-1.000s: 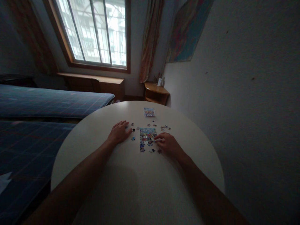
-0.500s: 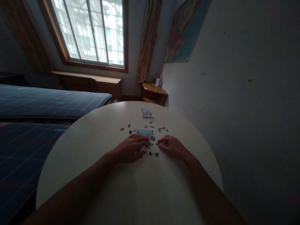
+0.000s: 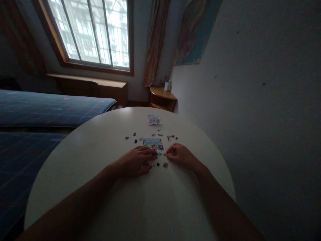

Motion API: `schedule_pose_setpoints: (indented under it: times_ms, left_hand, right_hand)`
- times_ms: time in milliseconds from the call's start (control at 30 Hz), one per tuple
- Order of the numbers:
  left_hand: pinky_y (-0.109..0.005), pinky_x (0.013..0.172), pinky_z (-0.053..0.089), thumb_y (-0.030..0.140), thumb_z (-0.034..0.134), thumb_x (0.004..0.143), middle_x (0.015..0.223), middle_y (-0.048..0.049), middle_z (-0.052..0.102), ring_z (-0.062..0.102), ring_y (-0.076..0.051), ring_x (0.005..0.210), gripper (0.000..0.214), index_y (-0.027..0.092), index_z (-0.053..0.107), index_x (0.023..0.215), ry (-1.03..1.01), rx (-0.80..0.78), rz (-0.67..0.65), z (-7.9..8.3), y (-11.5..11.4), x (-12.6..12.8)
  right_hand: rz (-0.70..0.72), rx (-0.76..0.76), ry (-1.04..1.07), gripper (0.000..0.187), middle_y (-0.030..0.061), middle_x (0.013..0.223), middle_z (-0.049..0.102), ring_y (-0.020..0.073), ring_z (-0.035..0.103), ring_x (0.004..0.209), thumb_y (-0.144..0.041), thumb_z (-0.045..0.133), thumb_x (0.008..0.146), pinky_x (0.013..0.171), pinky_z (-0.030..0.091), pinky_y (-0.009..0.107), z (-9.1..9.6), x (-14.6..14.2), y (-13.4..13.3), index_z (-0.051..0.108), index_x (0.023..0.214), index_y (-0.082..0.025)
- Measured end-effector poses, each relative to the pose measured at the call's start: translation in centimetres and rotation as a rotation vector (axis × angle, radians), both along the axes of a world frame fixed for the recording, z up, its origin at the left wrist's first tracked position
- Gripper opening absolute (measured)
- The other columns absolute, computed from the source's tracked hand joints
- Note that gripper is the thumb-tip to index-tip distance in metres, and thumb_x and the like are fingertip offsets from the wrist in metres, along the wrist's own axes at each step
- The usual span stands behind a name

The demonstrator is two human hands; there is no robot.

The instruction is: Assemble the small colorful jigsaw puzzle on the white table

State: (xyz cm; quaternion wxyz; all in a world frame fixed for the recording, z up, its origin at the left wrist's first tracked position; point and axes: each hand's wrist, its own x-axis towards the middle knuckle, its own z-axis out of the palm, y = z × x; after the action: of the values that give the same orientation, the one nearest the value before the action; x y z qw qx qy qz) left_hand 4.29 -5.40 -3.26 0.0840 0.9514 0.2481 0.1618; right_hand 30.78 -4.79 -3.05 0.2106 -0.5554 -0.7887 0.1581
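On the round white table lies a partly joined jigsaw puzzle (image 3: 152, 143) with a blue upper part. My left hand (image 3: 137, 161) rests flat over its lower part, fingers stretched out and hiding some of it. Just right of the puzzle, my right hand (image 3: 182, 156) has thumb and index finger pinched at a small puzzle piece (image 3: 164, 154) close to the tabletop. Below the fingertips lie a pinkish puzzle piece (image 3: 165, 165) and a dark one (image 3: 158, 164).
Loose pieces (image 3: 170, 137) lie beyond the puzzle to the right, and a few more (image 3: 127, 137) to the left. A small picture packet (image 3: 153, 119) lies farther back on the table (image 3: 105, 134). A wall stands close on the right, a plaid bed (image 3: 50, 107) on the left.
The whole view has shifted slightly. My left hand has drawn back a little, showing more of the puzzle's lower edge. My right fingers look closer together at the piece.
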Motion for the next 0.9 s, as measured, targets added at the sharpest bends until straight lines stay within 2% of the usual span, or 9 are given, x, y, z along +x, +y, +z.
schedule_pose_setpoints:
  times_ms: [267, 900]
  left_hand:
    - [-0.045, 0.114, 0.037, 0.034, 0.056, 0.091, 0.143, -0.005, 0.056, 0.049, -0.026, 0.133, 0.046, 0.026, 0.055, 0.137, 0.013, 0.003, -0.012, -0.03, 0.02, -0.01]
    - [-0.045, 0.113, 0.037, 0.034, 0.059, 0.088, 0.143, -0.0058, 0.056, 0.049, -0.027, 0.133, 0.049, 0.026, 0.056, 0.136, -0.013, -0.022, 0.0, 0.08, -0.16, 0.06]
  right_hand:
    - [0.05, 0.055, 0.009, 0.012, 0.0042, 0.09, 0.068, 0.015, 0.058, 0.076, -0.021, 0.069, 0.077, 0.074, 0.044, 0.028, -0.14, -0.51, 0.12, 0.075, 0.087, -0.02]
    - [0.042, 0.066, 0.011, 0.012, 0.0038, 0.087, 0.065, 0.0159, 0.057, 0.078, -0.021, 0.068, 0.08, 0.074, 0.043, 0.028, -0.07, -0.88, 0.38, 0.076, 0.089, -0.02]
